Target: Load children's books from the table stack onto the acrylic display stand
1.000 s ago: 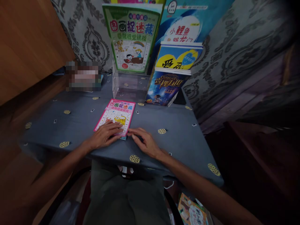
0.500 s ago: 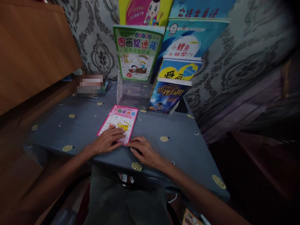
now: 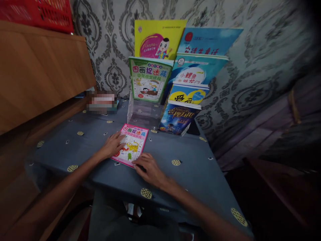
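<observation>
A pink-bordered picture book (image 3: pixel 132 146) lies face up on the table, with a tiger and other drawings on its cover. Flat over its left edge rests my left hand (image 3: pixel 113 144), fingers stretched out onto the cover. At the lower right corner of the book, my right hand (image 3: pixel 151 170) touches the edge with its fingertips, the thumb held apart from the fingers. Behind the book stands a clear display rack (image 3: pixel 144 112) holding a green picture book (image 3: pixel 151 82) upright.
The rack also carries a yellow book (image 3: pixel 160 36), a dark blue book (image 3: pixel 178 117) and several other blue ones. A blurred-out stack (image 3: pixel 102 102) lies at the back left. Beside the table (image 3: pixel 190 174) are a wooden cabinet (image 3: pixel 45 63) and a red basket (image 3: pixel 55 16).
My left hand has slid left across the cover to the book's left edge, uncovering more drawings. My right hand stays by the lower right corner. The camera has tilted up.
</observation>
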A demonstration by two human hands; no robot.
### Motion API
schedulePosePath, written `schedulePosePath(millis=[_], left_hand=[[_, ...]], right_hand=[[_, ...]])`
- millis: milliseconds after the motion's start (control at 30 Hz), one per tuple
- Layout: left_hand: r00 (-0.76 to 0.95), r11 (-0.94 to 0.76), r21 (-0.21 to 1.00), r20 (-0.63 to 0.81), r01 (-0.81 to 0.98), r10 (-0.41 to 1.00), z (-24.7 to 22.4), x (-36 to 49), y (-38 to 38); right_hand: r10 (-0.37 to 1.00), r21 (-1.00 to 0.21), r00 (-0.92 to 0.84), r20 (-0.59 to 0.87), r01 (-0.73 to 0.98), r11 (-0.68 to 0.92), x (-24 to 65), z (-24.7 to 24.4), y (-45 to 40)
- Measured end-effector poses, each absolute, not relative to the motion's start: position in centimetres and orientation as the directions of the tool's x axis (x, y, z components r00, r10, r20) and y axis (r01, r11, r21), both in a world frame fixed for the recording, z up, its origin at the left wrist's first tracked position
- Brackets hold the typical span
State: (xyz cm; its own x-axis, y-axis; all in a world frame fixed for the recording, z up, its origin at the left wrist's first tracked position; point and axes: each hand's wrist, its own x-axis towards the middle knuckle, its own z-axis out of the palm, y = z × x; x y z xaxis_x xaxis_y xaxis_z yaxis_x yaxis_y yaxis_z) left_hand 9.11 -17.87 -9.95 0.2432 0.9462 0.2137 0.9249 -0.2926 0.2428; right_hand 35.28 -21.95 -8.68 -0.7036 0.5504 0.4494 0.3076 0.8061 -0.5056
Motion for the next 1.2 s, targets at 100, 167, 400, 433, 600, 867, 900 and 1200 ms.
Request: schedulePosePath(millis=[100,167,400,433,600,867,900,1200], left_hand=[[0.139,-0.174,0.187,0.187,0.967,0.972,-9.8,9.8,-16.5],[0.106,-0.133,0.145,0.178,0.981,0.978,-9.5,10.4,-16.2],[0.061,-0.097,0.127,0.259,0.987,0.964,-10.0,11.4,-16.6],[0.06,-0.098,0.132,0.269,0.986,0.961,-10.1,11.4,-16.6],[0.047,-0.087,0.139,0.269,0.986,0.962,-10.1,11.5,-16.6],[0.047,-0.086,0.141,0.259,0.986,0.965,-9.8,11.6,-16.7],[0.052,-0.091,0.138,0.261,0.986,0.964,-9.8,11.5,-16.7],[0.039,-0.085,0.142,0.298,0.986,0.954,-10.2,11.6,-16.6]], right_hand=[[0.58,-0.462,-0.712,0.397,0.391,0.796,33.6,-9.0,-21.0],[0.61,-0.44,-0.715,0.342,0.452,0.776,32.5,-9.1,-20.0],[0.8,-0.387,-0.597,0.058,0.726,0.569,30.4,-8.2,-14.7],[0.831,-0.373,-0.555,0.038,0.763,0.527,30.3,-8.0,-14.1],[0.929,-0.337,-0.371,0.003,0.874,0.35,30.3,-7.3,-13.1],[0.936,-0.316,-0.351,-0.019,0.891,0.327,31.0,-6.5,-16.1],[0.928,-0.316,-0.372,-0.027,0.884,0.345,31.2,-6.4,-16.9],[0.831,-0.381,-0.556,0.029,0.762,0.524,32.2,-7.8,-22.4]])
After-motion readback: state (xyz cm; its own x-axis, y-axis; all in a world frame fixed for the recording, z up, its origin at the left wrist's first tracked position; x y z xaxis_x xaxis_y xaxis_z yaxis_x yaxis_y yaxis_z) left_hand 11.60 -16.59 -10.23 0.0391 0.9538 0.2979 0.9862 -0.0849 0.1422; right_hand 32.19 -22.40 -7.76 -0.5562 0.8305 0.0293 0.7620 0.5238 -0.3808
